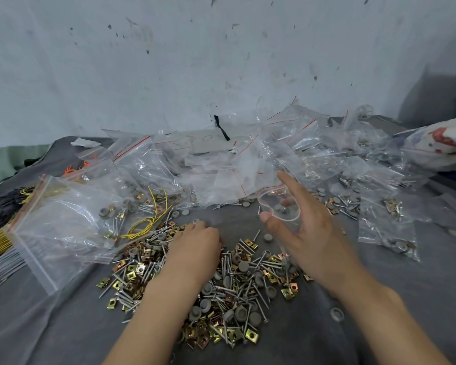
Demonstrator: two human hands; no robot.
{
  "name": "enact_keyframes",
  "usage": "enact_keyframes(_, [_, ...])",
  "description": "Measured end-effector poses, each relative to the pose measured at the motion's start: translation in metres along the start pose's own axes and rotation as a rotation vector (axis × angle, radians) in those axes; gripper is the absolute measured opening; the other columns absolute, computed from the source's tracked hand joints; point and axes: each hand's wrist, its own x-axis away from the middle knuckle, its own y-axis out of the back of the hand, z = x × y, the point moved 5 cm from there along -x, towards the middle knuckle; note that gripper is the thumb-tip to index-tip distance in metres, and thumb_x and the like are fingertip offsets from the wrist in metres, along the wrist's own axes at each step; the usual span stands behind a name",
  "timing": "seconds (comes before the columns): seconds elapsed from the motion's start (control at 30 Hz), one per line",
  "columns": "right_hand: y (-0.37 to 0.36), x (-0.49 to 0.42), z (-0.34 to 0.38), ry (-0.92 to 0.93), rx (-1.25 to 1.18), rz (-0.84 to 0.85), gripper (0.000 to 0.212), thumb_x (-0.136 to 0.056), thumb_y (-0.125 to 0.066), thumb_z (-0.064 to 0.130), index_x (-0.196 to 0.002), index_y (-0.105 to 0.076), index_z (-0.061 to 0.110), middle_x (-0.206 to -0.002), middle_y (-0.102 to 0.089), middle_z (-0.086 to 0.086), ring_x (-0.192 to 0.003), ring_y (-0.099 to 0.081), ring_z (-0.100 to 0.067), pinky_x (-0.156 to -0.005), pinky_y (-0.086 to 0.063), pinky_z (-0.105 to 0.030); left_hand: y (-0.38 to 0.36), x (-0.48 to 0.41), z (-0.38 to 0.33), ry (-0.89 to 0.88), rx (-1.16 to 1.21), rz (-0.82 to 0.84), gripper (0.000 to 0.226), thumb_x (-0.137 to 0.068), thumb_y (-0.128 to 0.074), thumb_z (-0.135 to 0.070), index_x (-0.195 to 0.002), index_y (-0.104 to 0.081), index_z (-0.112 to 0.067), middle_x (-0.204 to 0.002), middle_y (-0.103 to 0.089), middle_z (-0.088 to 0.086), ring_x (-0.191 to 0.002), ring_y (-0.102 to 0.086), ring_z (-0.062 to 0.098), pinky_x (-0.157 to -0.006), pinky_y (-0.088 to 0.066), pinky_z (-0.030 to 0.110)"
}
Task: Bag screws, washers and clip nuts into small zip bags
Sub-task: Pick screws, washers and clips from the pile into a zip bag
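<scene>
Over the dark grey cloth worktop, I see the right hand pinching a small clear zip bag with a red seal line by its mouth. The thumb is on the near lip and the fingers are spread behind the far one, so the mouth gapes up and to the left. The bag hangs from that grip with its long axis running down and nearward, a few grey washers showing inside. The left hand lies knuckles-up on the loose heap of silver screws, grey round washers and brass-coloured square clip nuts. Its fingers curl into the heap's far-left part, and I cannot tell whether they hold anything. The hands are apart, with the bag's mouth just right of the left knuckles and raised above the heap. I judge a short rightward lift would bring parts to it. A drift of clear zip bags lines the far side.
</scene>
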Motion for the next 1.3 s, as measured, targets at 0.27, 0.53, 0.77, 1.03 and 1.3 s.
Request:
enact_keyframes(0.27, [0.01,-0.001,0.0,-0.072,-0.187,-0.064,0.073,-0.082,-0.047,0.082,-0.147,-0.022,0.061,-0.118,-0.05,0.044,-0.113,-0.043,0.026,-0.09,-0.036,-0.014,0.02,0.002,0.006,0.009,0.352,-0.175,0.019,-0.101,-0.042,-0.025,-0.113,-0.056,-0.021,-0.103,-0.069,0.002,-0.094,-0.063,0.022,-0.083,-0.051,0.04])
enact_keyframes(0.53, [0.017,-0.006,0.001,-0.19,-0.563,-0.142,0.063,-0.077,-0.061,0.071,-0.137,-0.045,0.06,-0.134,-0.06,0.024,-0.115,-0.056,0.015,-0.089,-0.043,-0.012,0.052,0.005,0.0,-0.011,1.291,-0.258,0.029,-0.103,-0.046,-0.012,-0.123,-0.056,-0.029,-0.085,-0.073,-0.01,-0.076,-0.063,0.001,-0.066,-0.047,0.013])
enact_keyframes(0.77, [0.014,-0.005,0.001,-0.182,-0.597,-0.112,0.069,-0.078,-0.064,0.066,-0.142,-0.044,0.051,-0.126,-0.069,0.005,-0.107,-0.067,0.004,-0.086,-0.049,-0.015,0.052,0.004,0.005,0.103,1.701,-0.177,0.024,-0.101,-0.049,-0.003,-0.113,-0.066,-0.015,-0.089,-0.072,-0.005,-0.077,-0.067,0.01,-0.066,-0.046,0.022])
enact_keyframes(1.03, [0.006,-0.001,0.006,-0.115,-0.426,-0.068,0.073,-0.08,-0.067,0.057,-0.147,-0.041,0.045,-0.117,-0.057,0.045,-0.11,-0.053,0.021,-0.088,-0.044,-0.005,0.067,0.009,0.002,0.076,1.761,-0.209,0.013,-0.099,-0.058,-0.025,-0.107,-0.064,-0.017,-0.101,-0.076,-0.002,-0.083,-0.071,0.011,-0.07,-0.048,0.027])
enact_keyframes(1.3, [-0.003,0.0,0.001,-0.112,-0.273,-0.024,0.077,-0.075,-0.065,0.067,-0.142,-0.026,0.069,-0.117,-0.049,0.047,-0.115,-0.056,0.007,-0.092,-0.056,-0.045,0.095,0.021,-0.012,-0.072,1.587,-0.351,0.013,-0.098,-0.058,-0.021,-0.1,-0.071,-0.023,-0.077,-0.066,-0.012,-0.071,-0.06,0.008,-0.069,-0.049,0.027])
